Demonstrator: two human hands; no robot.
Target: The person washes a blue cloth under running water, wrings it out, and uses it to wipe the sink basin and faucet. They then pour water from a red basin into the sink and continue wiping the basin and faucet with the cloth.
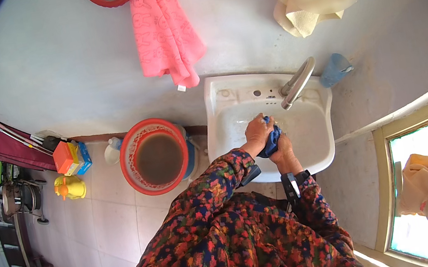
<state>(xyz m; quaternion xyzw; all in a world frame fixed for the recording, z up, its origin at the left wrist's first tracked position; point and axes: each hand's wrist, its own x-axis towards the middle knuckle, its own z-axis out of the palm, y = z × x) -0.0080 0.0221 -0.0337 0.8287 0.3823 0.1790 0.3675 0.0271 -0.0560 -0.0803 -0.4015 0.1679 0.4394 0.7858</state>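
Both my hands are over the front part of a white ceramic washbasin (pixel 314 146), gripping one bunched dark blue cloth (pixel 271 143). My left hand (pixel 258 130) wraps the cloth's upper left side, while my right hand (pixel 282 148) holds its lower right side. Parts of the cloth are hidden by my fingers. A curved metal faucet (pixel 299 82) rises from the basin's back right, its spout a little above and right of my hands. Whether water runs from it, I cannot tell.
Left of the basin stands a red-rimmed plastic tub (pixel 133 181) of murky water. A blue plastic cup (pixel 333 70) is at the basin's right back corner. Pink (pixel 162 27) and cream (pixel 302 4) towels hang on the wall. A yellow plastic container (pixel 74 187) stands on the floor.
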